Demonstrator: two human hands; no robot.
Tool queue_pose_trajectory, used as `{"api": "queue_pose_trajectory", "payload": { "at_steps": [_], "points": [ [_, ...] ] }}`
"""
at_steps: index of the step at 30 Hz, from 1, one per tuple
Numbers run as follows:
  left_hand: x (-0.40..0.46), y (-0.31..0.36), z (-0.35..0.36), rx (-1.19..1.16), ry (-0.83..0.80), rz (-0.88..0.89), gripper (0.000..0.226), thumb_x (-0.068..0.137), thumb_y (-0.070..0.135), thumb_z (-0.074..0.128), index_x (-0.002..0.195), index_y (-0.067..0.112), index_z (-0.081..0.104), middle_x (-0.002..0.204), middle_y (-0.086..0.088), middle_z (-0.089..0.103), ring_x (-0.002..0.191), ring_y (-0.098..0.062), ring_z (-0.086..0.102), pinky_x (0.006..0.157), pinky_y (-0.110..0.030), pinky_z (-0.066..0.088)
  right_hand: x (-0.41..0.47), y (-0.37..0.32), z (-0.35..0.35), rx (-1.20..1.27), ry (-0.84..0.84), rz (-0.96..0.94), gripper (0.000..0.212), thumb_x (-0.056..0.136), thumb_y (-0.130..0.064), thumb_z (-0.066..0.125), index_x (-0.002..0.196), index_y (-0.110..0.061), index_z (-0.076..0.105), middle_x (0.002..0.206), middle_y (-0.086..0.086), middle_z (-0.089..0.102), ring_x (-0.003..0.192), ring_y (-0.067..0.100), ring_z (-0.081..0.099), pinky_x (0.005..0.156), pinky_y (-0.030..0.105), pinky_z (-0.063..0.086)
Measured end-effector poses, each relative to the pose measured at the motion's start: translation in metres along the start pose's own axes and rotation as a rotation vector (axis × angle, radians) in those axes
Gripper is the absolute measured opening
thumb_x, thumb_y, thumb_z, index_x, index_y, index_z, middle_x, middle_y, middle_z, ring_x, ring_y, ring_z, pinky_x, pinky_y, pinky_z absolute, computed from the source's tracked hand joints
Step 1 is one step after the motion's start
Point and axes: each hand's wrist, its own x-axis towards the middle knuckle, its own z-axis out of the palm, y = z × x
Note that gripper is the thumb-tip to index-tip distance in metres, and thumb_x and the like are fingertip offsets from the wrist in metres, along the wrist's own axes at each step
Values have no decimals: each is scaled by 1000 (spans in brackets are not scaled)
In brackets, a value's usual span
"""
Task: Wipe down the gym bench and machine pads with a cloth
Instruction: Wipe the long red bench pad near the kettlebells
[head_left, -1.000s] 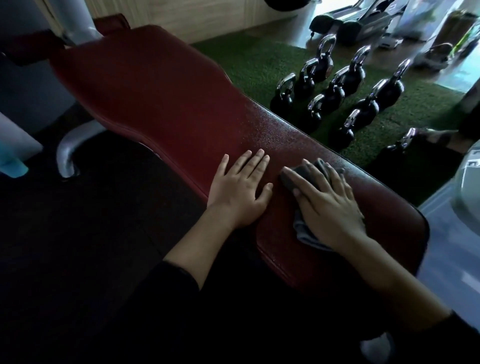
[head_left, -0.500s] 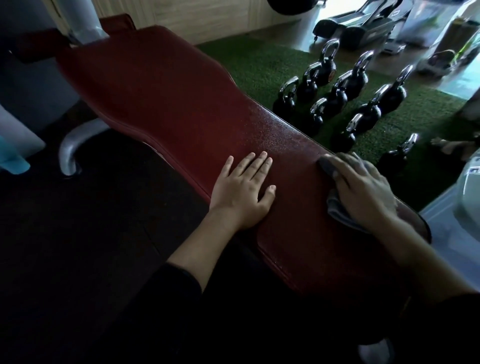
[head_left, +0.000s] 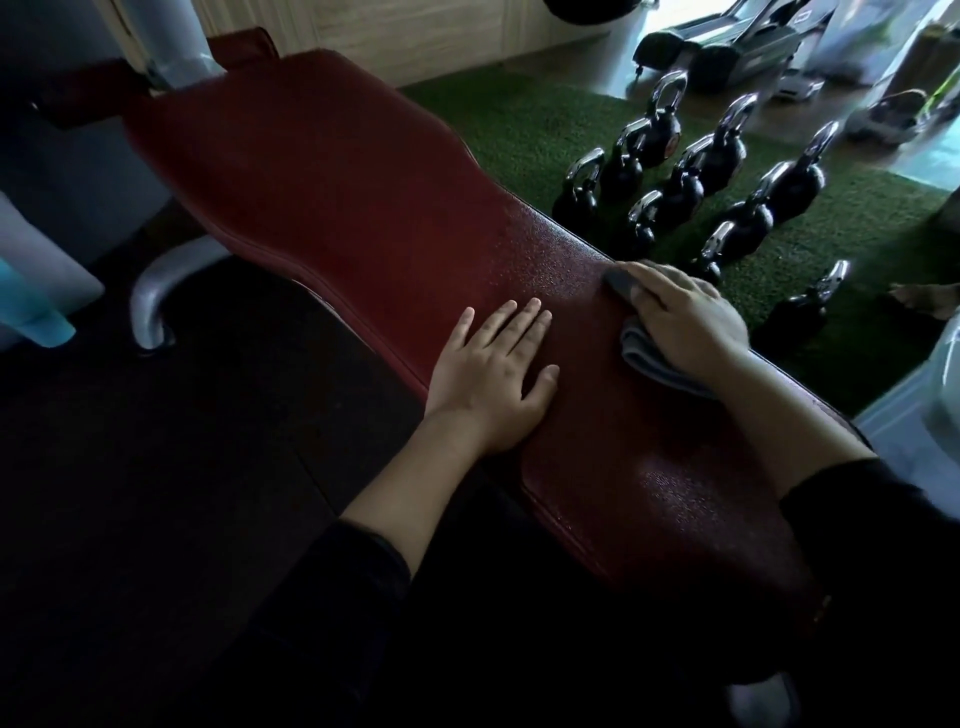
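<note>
A long dark red padded bench (head_left: 337, 208) runs from the upper left to the lower right. My left hand (head_left: 493, 374) lies flat on the pad near its front edge, fingers straight and spread. My right hand (head_left: 685, 317) holds a folded grey cloth (head_left: 649, 366) against the pad at its far edge, fingers bent over the cloth. The cloth shows under the fingertips and under the palm. The pad's surface glistens around both hands.
Several black kettlebells (head_left: 691, 182) with chrome handles stand on green turf (head_left: 519, 130) just beyond the bench's far edge. A grey metal bench leg (head_left: 156, 291) curves to the dark floor at left. A pale machine part (head_left: 924, 410) sits at the right edge.
My right hand has slid the cloth across the pad from the middle to the far edge, then a little up along it. The left hand has stayed flat in place.
</note>
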Motion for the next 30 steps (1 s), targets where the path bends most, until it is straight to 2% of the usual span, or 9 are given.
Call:
{"api": "queue_pose_trajectory", "payload": {
  "at_steps": [4,8,10,14,20,23,27,30],
  "points": [
    [2,0,3,9,1,-4,62,98,51,13,155,26,4,162,11,-1,148,-6,-6,120,-39,-8,-53,15,-1,-73,97,-17,51,93,-53,21,141,-46,37,150,-10,37,139,26,31,111,44,28],
    [2,-1,3,12,7,3,71,89,54,2,154,26,4,162,11,-1,148,-6,-5,120,-38,-8,-105,-23,16,-89,98,-81,54,90,-53,17,142,-51,33,153,-9,34,144,30,22,116,47,20],
    [2,-1,1,26,10,8,71,90,55,0,154,26,3,162,11,-1,148,-6,-5,120,-38,-7,-95,-40,20,-59,79,-134,50,91,-53,19,140,-55,32,155,-12,30,147,23,17,118,44,16],
    [1,0,-1,-2,-2,-13,63,101,49,18,155,20,1,162,9,-3,148,-6,-7,120,-37,-8,-36,-48,21,-72,70,-196,44,97,-48,27,140,-54,32,154,-16,31,146,20,19,117,41,18],
    [0,-1,0,13,8,-7,63,101,50,16,155,21,1,162,10,-4,147,-5,-7,120,-36,-10,4,-4,1,21,9,47,39,98,-50,33,137,-55,35,149,-20,36,137,21,34,111,40,28],
    [1,-1,2,8,11,-6,63,101,49,18,155,21,1,162,10,-4,147,-4,-8,120,-36,-10,-26,16,-2,36,90,90,39,98,-48,34,137,-48,41,146,-14,42,133,25,39,110,42,30],
    [1,-1,4,-6,21,-4,63,101,49,19,155,21,1,161,10,-5,147,-4,-9,120,-35,-11,-74,18,6,-4,284,-18,47,92,-41,34,134,-33,53,140,-3,51,128,32,41,105,49,33],
    [-1,-4,5,-31,29,26,62,101,48,18,154,20,4,162,8,-3,147,-5,-8,120,-35,-11,-88,14,13,7,300,-142,45,94,-42,34,131,-32,57,137,-3,55,127,32,44,103,50,37]
  ]
}}
